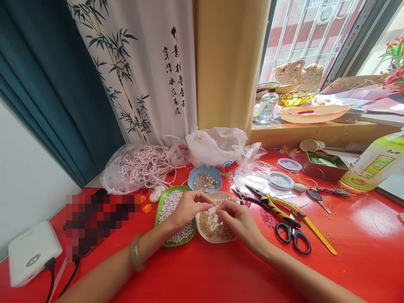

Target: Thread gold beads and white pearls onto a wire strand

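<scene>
Over the pale dish of gold beads [211, 226] at the near middle of the red table [362, 235], both hands meet fingertip to fingertip. Left hand [187, 209], jade bangle on its wrist, is pinched nearly closed above the seam between that dish and the green dish of pearls [172, 210]; right hand [238, 219] is likewise pinched, fingers curled in. What each pinch holds is too small to make out; it may be a bead and a fine thread, but this cannot be confirmed. Judgement on risks: both dishes are shallow and heaped, and the left wrist lies across the green one, so a shift of the forearm could tip it and send pearls rolling over the glossy surface. A bead slipping from either pinch would likely fall into the gold heap and be lost among its like. Black-handled scissors [293, 235] and yellow-handled pliers [284, 206] lie just beside the right forearm, points toward the dishes; a sideways sweep of that arm could knock them or catch skin. Behind, the blue dish [205, 180] and the bag of strung pearls [142, 166] sit near enough to be dragged by a snagged strand.
</scene>
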### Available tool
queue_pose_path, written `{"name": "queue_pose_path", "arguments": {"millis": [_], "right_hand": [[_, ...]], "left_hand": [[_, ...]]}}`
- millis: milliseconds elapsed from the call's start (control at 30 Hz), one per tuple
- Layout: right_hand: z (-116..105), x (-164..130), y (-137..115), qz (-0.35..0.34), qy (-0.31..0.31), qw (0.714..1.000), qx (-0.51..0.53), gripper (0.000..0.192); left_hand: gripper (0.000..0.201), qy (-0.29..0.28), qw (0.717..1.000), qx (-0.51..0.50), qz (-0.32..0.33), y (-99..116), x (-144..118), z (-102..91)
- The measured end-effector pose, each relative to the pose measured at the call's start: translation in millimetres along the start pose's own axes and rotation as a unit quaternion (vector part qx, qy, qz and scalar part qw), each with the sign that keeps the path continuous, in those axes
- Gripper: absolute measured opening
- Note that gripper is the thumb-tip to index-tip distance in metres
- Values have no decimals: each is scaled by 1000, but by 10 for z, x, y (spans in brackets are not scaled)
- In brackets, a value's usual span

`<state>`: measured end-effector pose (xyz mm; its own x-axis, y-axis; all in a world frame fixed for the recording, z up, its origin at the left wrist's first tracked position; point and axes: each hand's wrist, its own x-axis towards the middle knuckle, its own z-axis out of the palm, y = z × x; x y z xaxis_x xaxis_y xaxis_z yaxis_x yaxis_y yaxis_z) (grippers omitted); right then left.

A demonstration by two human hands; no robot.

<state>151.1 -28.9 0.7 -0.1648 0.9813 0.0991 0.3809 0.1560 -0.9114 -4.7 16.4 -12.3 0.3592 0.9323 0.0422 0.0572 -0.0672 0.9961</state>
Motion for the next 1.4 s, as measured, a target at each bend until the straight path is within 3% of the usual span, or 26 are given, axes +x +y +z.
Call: {"name": "queue_pose_path", "arguments": {"millis": [167,300,400,533,700,867,1000,1133,1300,1400], "right_hand": [[4,18,43,-16,-6,999,-31,19],[15,30,54,-4,-20,1000,0,21],[27,27,61,2,-20,1000,22,22],[32,19,72,-1,-21,999,35,23],[31,36,97,-10,-22,999,31,22],[41,60,163,-12,-33,998,51,22],[40,58,177,-15,-34,998,41,21],[36,58,167,-17,-38,998,37,21],[38,70,179,-16,-43,998,35,21],[33,72,167,-13,-45,998,32,21]], "left_hand": [[17,-7,1000,25,3,56,4,-3],[17,-30,993,110,12,245,37,-176],[13,-64,964,257,28,388,50,-393],[14,-159,913,375,21,444,37,-596],[19,-253,841,477,42,350,40,-634],[14,-296,817,492,57,263,70,-635],[10,-314,817,481,55,229,84,-674],[11,-307,837,450,50,270,87,-720],[16,-286,890,356,15,373,76,-688],[18,-225,937,267,-2,357,80,-595]]}}
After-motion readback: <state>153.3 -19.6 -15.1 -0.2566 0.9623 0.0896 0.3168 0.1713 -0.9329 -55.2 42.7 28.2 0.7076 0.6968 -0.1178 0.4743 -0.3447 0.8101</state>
